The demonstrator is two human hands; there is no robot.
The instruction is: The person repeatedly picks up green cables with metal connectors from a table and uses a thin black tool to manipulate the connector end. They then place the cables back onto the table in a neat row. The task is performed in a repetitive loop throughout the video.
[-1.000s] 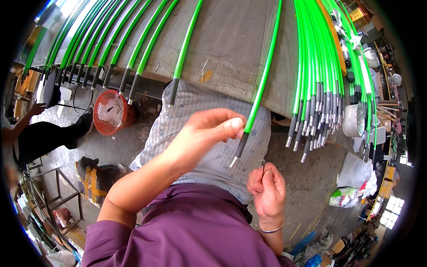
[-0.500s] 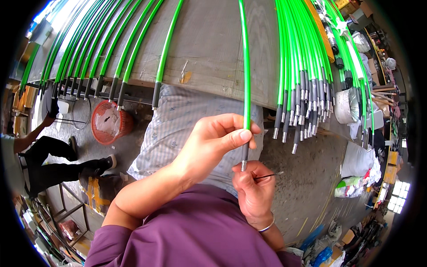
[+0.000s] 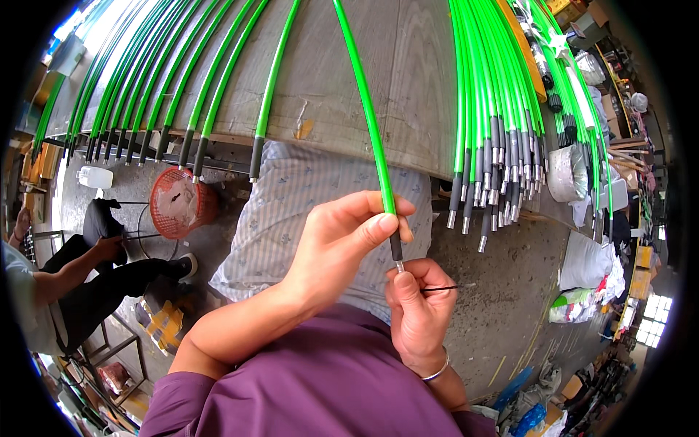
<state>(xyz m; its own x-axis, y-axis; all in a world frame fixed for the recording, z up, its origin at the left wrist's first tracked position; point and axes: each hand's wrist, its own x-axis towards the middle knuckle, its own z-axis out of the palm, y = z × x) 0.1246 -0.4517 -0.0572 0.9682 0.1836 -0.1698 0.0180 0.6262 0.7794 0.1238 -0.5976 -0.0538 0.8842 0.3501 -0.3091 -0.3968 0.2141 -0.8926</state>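
Note:
My left hand (image 3: 336,244) is closed round a long green tube (image 3: 367,105), thumb and fingers just above its black end sleeve (image 3: 395,246). The tube leans to the left as it runs up over the table. Below the sleeve, a silvery metal tip (image 3: 399,266) meets the fingers of my right hand (image 3: 421,306). This hand is closed too, and a thin black rod (image 3: 441,288) pokes out from it to the right. Whether the rod is joined to the tip is hidden by my fingers.
On the table (image 3: 328,80), similar green tubes lie spread at left, with a dense bundle (image 3: 495,124) at right, ends overhanging the edge. A striped cushion (image 3: 255,240) is under my arms. At left are a red basket (image 3: 207,206) and a seated person (image 3: 58,291).
The tube's far part has swung left, so it now slants. My left hand has shifted slightly left and my right hand slightly up. At far left, the other person has leaned and moved an arm.

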